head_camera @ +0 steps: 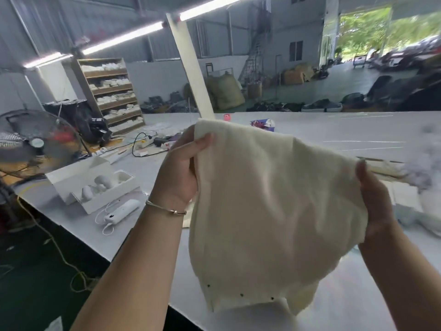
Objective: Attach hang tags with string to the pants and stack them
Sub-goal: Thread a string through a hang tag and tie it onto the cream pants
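Note:
A pair of cream pants [269,206] hangs in the air above the white table [358,295], held up by both hands. My left hand [181,170] grips the upper left edge of the fabric, thumb on the front. My right hand [374,199] grips the right edge, fingers curled behind the cloth. Small dark snaps show along the lower hem. No hang tag or string shows on the pants.
A white open box [95,185] with pale items and a white corded device [121,211] lie at the table's left. A standing fan [35,142] is beyond the left edge. Cables and clutter [152,142] sit further back; blurred pale fabric [424,177] lies at right.

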{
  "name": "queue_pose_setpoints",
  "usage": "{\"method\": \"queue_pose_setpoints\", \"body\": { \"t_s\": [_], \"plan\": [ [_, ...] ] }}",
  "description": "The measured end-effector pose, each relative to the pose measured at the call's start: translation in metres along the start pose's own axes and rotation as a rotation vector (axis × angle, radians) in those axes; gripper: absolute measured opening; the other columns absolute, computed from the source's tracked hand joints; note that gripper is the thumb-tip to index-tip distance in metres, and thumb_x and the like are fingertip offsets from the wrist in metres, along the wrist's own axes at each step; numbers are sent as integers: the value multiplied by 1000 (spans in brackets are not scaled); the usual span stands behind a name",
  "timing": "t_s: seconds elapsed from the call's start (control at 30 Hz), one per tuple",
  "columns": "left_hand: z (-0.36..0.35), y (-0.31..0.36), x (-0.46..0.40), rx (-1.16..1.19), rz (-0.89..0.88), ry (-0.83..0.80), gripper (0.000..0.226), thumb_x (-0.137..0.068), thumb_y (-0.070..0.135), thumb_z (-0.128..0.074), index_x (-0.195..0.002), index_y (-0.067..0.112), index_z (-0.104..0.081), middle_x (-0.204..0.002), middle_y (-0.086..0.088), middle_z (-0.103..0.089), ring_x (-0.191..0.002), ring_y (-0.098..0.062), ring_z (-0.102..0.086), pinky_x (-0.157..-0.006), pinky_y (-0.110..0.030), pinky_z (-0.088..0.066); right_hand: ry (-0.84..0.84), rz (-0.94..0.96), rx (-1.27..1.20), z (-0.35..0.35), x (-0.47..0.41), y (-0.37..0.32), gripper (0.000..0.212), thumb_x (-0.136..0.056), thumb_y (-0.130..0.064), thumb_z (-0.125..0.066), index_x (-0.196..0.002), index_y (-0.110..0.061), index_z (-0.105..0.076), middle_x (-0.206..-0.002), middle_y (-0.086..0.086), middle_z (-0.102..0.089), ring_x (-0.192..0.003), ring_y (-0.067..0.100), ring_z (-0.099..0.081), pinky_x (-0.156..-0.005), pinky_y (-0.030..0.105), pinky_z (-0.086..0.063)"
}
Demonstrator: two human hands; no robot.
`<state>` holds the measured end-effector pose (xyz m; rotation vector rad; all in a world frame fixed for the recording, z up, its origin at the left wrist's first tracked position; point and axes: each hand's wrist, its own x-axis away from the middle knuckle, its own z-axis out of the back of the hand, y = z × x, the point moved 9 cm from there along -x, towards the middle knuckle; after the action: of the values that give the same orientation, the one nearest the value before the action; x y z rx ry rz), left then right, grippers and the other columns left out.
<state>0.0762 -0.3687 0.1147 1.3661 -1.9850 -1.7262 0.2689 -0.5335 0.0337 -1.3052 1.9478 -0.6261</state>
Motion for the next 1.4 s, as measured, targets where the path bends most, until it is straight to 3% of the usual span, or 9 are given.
{"method": "queue_pose_setpoints", "body": {
  "t_s": [0.1,0.27,0.43,0.53,0.67,0.8,1.0,1.2,1.4],
  "plan": [
    [-26,-12,26,-124,-1,34,18,-77,14,-71,-95,14,-72,-93,-8,-71,-83,-23,-66,-73,-33,-55,331,96,293,37,48,-47,14,-68,-21,-71,-76,-12,-77,-74,7,-73,-62,22,-71,-55,32,-57],
    [-49,-15,57,-448,-69,115,14,-72,29,-78,-85,25,-73,-92,5,-74,-84,-11,-67,-73,-22,-51,415,282,490,35,102,-110,9,-68,-15,-69,-73,-12,-75,-67,5,-71,-58,19,-69,-51,28,-55],
    [-82,17,58,-1244,-301,359,45,-78,51,-72,-94,14,-53,-103,-4,-51,-103,-23,-47,-86,-35,-40,362,276,555,22,118,-132,8,-67,-18,-72,-74,-15,-76,-70,4,-72,-60,19,-69,-52,27,-54],
    [-150,1,53,-1229,-290,-90,61,-71,76,-61,-106,26,-57,-113,8,-54,-109,-10,-46,-86,-28,-36,327,206,611,20,118,-125,9,-67,-17,-73,-75,-14,-76,-72,7,-72,-62,20,-69,-53,28,-54],
    [-213,-73,66,-1369,93,-689,55,-61,78,-69,-88,29,-67,-94,13,-67,-87,-3,-60,-76,-26,-47,294,130,653,24,119,-115,10,-67,-15,-76,-77,-13,-75,-73,8,-72,-63,21,-69,-53,29,-54],
    [-220,-117,72,-1083,432,-775,25,-77,46,-77,-87,23,-75,-86,5,-75,-72,-4,-69,-68,-22,-55,381,128,722,39,123,-120,6,-75,-9,-72,-76,-13,-75,-72,6,-71,-62,18,-67,-53,28,-53],
    [-242,-138,72,-515,732,-486,20,-93,29,-62,-96,11,-70,-88,-7,-73,-75,-19,-69,-75,-33,-59,910,471,1312,58,179,-175,21,-93,-33,-59,-98,-13,-65,-90,1,-68,-81,16,-61,-72,33,-46],
    [-331,-91,67,-11,584,-479,43,-98,29,-54,-128,-3,-56,-122,-18,-64,-111,-32,-63,-99,-40,-51,876,487,1250,57,205,-182,28,-101,-34,-42,-122,-25,-59,-120,-2,-62,-112,15,-57,-98,41,-43],
    [-311,-38,40,332,343,-399,44,-102,32,-44,-120,-3,-63,-101,-16,-70,-86,-27,-69,-81,-38,-60,789,652,1407,21,199,-201,37,-98,-36,-45,-131,-26,-58,-135,-12,-56,-128,5,-47,-113,39,-33]
  ]
}}
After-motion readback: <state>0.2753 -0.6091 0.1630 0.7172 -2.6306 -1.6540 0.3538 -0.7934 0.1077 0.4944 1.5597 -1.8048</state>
